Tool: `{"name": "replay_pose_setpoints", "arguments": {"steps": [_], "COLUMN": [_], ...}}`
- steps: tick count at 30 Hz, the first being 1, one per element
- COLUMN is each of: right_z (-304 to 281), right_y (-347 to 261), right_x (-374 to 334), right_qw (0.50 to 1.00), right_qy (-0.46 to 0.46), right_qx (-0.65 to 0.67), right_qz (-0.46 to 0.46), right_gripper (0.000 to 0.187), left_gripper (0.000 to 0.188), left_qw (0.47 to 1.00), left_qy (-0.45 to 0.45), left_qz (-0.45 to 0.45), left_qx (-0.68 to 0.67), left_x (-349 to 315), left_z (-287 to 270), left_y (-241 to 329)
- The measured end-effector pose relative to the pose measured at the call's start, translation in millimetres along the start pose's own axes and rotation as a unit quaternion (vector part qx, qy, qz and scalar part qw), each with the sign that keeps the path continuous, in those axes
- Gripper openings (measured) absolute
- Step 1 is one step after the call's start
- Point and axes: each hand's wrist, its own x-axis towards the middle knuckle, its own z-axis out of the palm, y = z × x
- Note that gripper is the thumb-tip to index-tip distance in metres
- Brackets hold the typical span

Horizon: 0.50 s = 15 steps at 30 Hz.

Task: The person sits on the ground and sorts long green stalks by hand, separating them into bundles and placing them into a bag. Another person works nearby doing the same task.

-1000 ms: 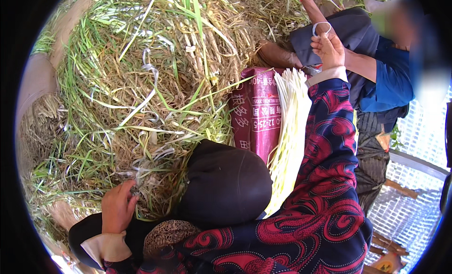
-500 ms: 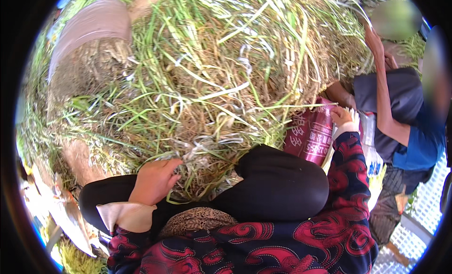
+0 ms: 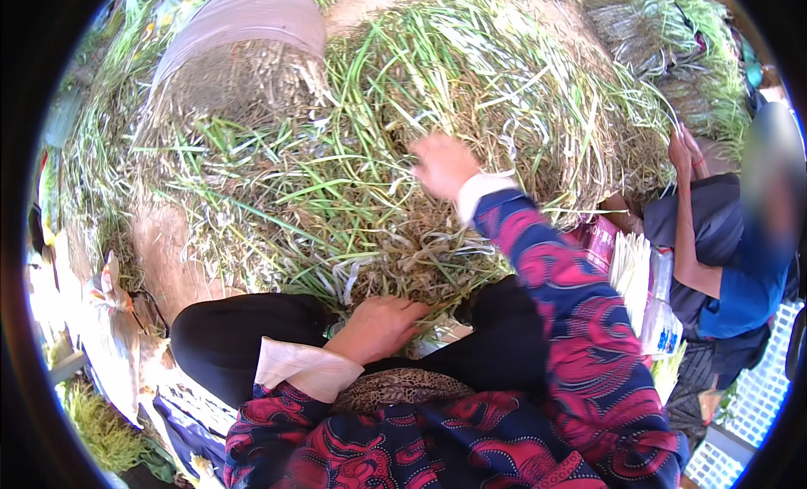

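A large heap of long green and straw-coloured stalks (image 3: 336, 178) spreads in front of my crossed legs. Low at the heap's near edge, between my knees, is my left hand (image 3: 380, 327). Its back faces up and its fingers are curled together against the stalks; what they hold, if anything, is hidden. My right hand (image 3: 445, 165) reaches over the middle of the heap, slightly blurred, with its fingers apart and nothing visible in them. Pale, dry root ends (image 3: 429, 253) lie tangled between the two hands.
A greyish-mauve cloth (image 3: 252, 22) covers a bundle at the far left. On the right, a co-worker in a blue sleeve (image 3: 730, 300) has both hands at the heap's edge. A dark red bag (image 3: 598, 241), a pale trimmed bundle (image 3: 630, 266) and a clear plastic bottle (image 3: 660, 317) stand between us.
My right hand has left the pale bundle beside the red bag and swung left over the heap. My left hand has shifted right, nearer my lap's middle. The view has shifted too.
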Motion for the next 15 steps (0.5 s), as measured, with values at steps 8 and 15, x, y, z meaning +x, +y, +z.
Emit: {"name": "replay_pose_setpoints", "arguments": {"steps": [8,15], "right_z": [37,49], "right_y": [-100,-53], "right_x": [-5,19], "right_qw": [0.97,0.913], "right_qy": [-0.188,-0.083], "right_qx": [0.131,0.322], "right_qz": [-0.077,0.238], "right_gripper": [0.021,0.041], "left_gripper": [0.021,0.017], "left_qw": [0.984,0.985], "left_qy": [0.175,0.164], "left_qz": [0.036,0.055], "left_qx": [-0.013,-0.025], "left_x": [-38,-42], "left_z": [-19,-15], "left_y": [-2,-4]}}
